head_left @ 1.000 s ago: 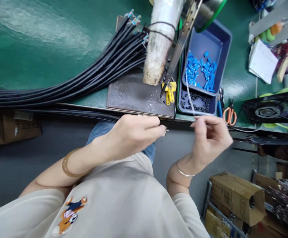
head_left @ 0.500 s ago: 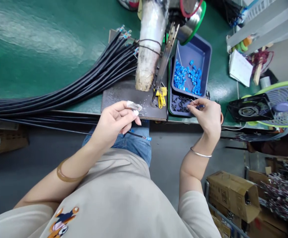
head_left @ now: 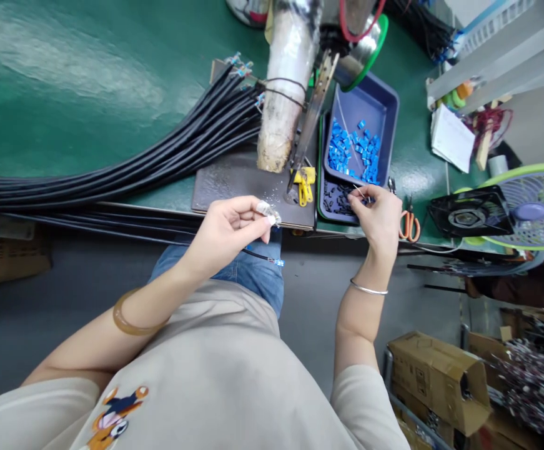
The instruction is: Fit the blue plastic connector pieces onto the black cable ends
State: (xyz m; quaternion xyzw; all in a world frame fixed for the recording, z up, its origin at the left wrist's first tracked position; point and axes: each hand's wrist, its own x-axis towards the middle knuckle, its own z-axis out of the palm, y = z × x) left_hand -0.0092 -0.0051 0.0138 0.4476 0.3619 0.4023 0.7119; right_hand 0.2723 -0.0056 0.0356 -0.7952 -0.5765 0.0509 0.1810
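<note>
My left hand (head_left: pixel 234 231) is in front of the dark work mat (head_left: pixel 234 181), thumb and forefinger pinched together. Whitish wraps cover those two fingertips, and whatever lies between them is too small to make out. Below that hand, a black cable (head_left: pixel 257 254) with a blue connector (head_left: pixel 278 262) hangs over my lap. My right hand (head_left: pixel 379 215) pinches a thin solder wire (head_left: pixel 356 189) at the near edge of the lower tray (head_left: pixel 335 215), which holds small black parts. A metal tool with a long slim arm (head_left: pixel 311 119) points down at the mat, its tip beside yellow clips (head_left: pixel 305 187).
Blue connectors lie in the upper tray (head_left: pixel 388 112), beside a green-rimmed wire spool (head_left: pixel 370 53). A wrapped duct (head_left: pixel 278 112) hangs over the mat. Bundled black cables (head_left: pixel 159 153) stretch left. Orange-handled scissors (head_left: pixel 410 225) and a fan (head_left: pixel 534 209) are at right.
My left hand has shifted slightly right, still pinched. My right hand has moved a little left, still pinching the wire, and the scissors beside it show more fully.
</note>
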